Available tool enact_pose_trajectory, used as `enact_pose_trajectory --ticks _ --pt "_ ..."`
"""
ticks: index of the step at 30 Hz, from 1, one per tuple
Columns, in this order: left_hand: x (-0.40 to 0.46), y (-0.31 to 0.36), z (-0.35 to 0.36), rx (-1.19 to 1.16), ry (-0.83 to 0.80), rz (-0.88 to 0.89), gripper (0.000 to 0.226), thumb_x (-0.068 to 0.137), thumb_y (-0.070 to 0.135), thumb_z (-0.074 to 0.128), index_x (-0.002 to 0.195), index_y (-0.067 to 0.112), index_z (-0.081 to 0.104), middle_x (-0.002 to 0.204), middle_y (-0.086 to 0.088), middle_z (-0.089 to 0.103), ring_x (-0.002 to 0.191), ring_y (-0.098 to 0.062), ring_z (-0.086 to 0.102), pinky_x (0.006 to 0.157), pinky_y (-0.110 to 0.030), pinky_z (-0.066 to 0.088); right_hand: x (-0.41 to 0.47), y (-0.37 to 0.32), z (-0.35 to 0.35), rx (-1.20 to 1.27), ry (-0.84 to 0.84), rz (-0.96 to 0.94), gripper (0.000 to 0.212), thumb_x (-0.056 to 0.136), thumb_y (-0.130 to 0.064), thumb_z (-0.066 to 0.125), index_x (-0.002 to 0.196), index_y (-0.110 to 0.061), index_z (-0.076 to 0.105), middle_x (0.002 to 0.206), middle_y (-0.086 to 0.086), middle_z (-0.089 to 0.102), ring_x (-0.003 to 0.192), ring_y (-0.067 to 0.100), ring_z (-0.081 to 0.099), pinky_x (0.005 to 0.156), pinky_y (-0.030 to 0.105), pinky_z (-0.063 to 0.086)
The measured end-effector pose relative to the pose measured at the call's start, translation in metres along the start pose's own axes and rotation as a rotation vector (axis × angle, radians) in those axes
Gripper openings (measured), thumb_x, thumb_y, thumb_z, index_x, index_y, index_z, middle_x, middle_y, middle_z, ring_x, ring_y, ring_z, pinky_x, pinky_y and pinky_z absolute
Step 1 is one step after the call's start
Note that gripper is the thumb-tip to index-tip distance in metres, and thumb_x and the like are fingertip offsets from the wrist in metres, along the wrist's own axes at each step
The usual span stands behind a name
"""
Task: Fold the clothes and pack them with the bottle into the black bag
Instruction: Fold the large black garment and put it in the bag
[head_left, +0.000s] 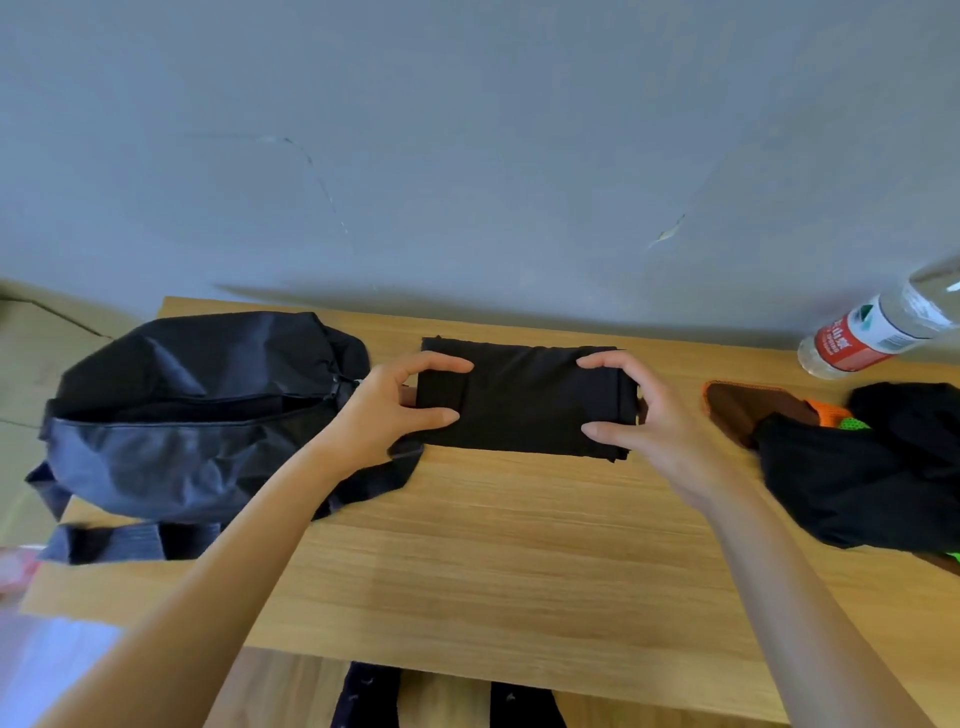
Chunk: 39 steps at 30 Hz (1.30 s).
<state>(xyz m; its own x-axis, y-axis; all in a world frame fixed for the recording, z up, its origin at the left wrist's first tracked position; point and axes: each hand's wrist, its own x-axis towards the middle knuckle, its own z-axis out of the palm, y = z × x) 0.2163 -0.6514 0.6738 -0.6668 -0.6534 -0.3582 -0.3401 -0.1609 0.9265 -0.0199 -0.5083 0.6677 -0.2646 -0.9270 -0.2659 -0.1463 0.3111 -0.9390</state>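
Both hands' grip (524, 400) — folded black garment (524, 397) between.

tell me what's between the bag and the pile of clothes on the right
In the head view, the folded black garment lies between the bag and the pile, gripped at its ends by the left hand and right hand.

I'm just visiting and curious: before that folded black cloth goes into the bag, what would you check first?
1. Folded black cloth compact and rectangular: ok.
2. Left hand and right hand each pinching one end: ok.
3. Black fabric bag unzipped, its opening facing up: ok.
4. Room inside the bag: cannot tell, interior is dark.
5. Unfolded clothes pile at the right: not ok, waiting to be folded.
6. Clear plastic bottle with red label on the wooden table: ok.
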Motion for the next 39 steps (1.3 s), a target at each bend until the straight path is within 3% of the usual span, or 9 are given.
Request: enact_pose_trajectory --ticks 3,9,12,19,26,29,34,39 --pt "-0.013 -0.002 -0.041 0.046 0.025 0.03 0.043 0.082 -0.001 0.067 0.119 0.021 0.061 0.115 -0.003 0.06 0.097 -0.017 0.067 0.08 -0.037 0.058 0.016 -0.019 0.035 -0.027 -0.002 -0.016 0.053 0.077 -0.003 0.072 0.113 -0.038 0.057 0.115 -0.02 0.055 0.107 0.001 0.051 0.083 0.022 0.046" --pt "-0.048 -0.001 -0.141 0.047 0.091 0.049 0.042 0.082 -0.001 0.066 0.118 0.021 0.061 0.114 -0.004 0.059 0.094 -0.014 0.068 0.074 -0.021 0.055 0.051 -0.065 0.124 0.025 -0.063 -0.033 0.054 0.078 -0.003 0.072 0.115 -0.04 0.057 0.104 -0.029 0.055 0.101 -0.005 0.054 0.078 0.018 0.05" --pt "-0.067 -0.007 -0.195 0.085 0.144 0.037 0.043 0.081 -0.001 0.067 0.116 0.022 0.061 0.109 -0.004 0.062 0.091 -0.012 0.068 0.071 -0.018 0.054 0.071 -0.085 0.172 -0.005 -0.101 -0.048 0.055 0.078 -0.006 0.072 0.115 -0.043 0.056 0.104 -0.036 0.053 0.104 -0.005 0.054 0.082 0.022 0.051" --pt "-0.094 -0.04 -0.293 0.123 0.161 -0.029 0.042 0.081 -0.002 0.067 0.114 0.023 0.063 0.11 -0.002 0.065 0.093 -0.014 0.068 0.075 -0.02 0.055 0.107 -0.11 0.273 -0.033 -0.184 -0.016 0.053 0.079 -0.011 0.073 0.12 -0.037 0.054 0.12 -0.017 0.052 0.106 0.002 0.055 0.087 0.028 0.051" --pt "-0.109 -0.083 -0.322 0.238 0.057 0.007 0.045 0.081 0.0 0.068 0.107 0.037 0.063 0.114 0.003 0.057 0.097 -0.006 0.063 0.076 -0.018 0.054 0.102 -0.096 0.313 -0.103 -0.244 0.077 0.054 0.08 -0.013 0.073 0.124 -0.035 0.051 0.124 -0.01 0.051 0.109 0.007 0.056 0.092 0.034 0.051" --pt "-0.109 -0.099 -0.321 0.328 0.045 0.059 0.043 0.081 0.002 0.069 0.11 0.032 0.063 0.113 0.003 0.054 0.101 -0.006 0.059 0.08 -0.021 0.054 0.097 -0.087 0.321 -0.189 -0.223 0.086 0.056 0.079 -0.014 0.073 0.126 -0.035 0.049 0.124 -0.009 0.048 0.111 0.008 0.052 0.093 0.037 0.05" --pt "-0.109 -0.124 -0.319 0.588 0.054 0.095 0.047 0.079 0.014 0.073 0.112 0.044 0.057 0.102 0.008 0.051 0.079 -0.014 0.055 0.076 -0.031 0.051 0.089 -0.077 0.332 -0.429 -0.188 0.01 0.057 0.08 -0.014 0.072 0.126 -0.036 0.046 0.116 -0.009 0.041 0.102 0.008 0.052 0.084 0.026 0.049" --pt "-0.113 -0.132 -0.314 0.724 0.113 0.179 0.051 0.076 0.017 0.077 0.114 0.043 0.055 0.109 0.001 0.051 0.1 -0.014 0.039 0.088 -0.045 0.047 0.082 -0.063 0.342 -0.588 -0.138 -0.066 0.061 0.082 -0.018 0.071 0.13 -0.039 0.04 0.122 -0.009 0.034 0.099 0.012 0.054 0.077 0.026 0.051"
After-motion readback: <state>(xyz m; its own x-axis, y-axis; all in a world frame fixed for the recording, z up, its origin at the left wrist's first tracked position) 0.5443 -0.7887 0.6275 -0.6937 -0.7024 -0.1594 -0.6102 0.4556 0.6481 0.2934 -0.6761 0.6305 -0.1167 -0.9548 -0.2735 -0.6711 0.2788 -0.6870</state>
